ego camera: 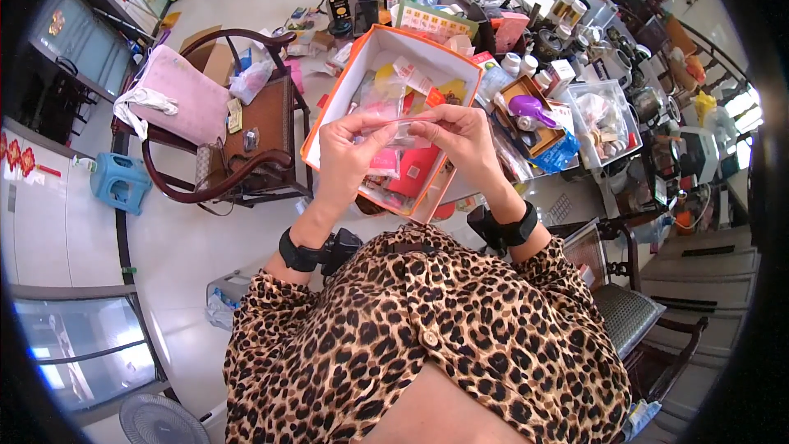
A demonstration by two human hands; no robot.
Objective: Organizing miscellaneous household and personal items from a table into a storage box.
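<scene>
My left hand (349, 151) and my right hand (459, 139) pinch the two ends of the red-edged top of a small clear plastic bag (404, 134). Thumbs and forefingers are closed on it; whatever the bag contains is too small to tell. Just beneath my hands lies an orange-rimmed cardboard box (346, 80) with a white inside. Within it are more clear plastic bags (379, 95), a red packet (412, 169), a pink packet (385, 162) and yellow printed pieces. Black bands circle both my wrists.
Right of the box, the crowded table holds a purple scoop-like object (531, 110) on a brown tray, a clear plastic bin (635, 135), a blue packet (558, 153) and several bottles. A wooden armchair (262, 160) with a pink cushion (179, 95) stands at left, near a blue stool (120, 182).
</scene>
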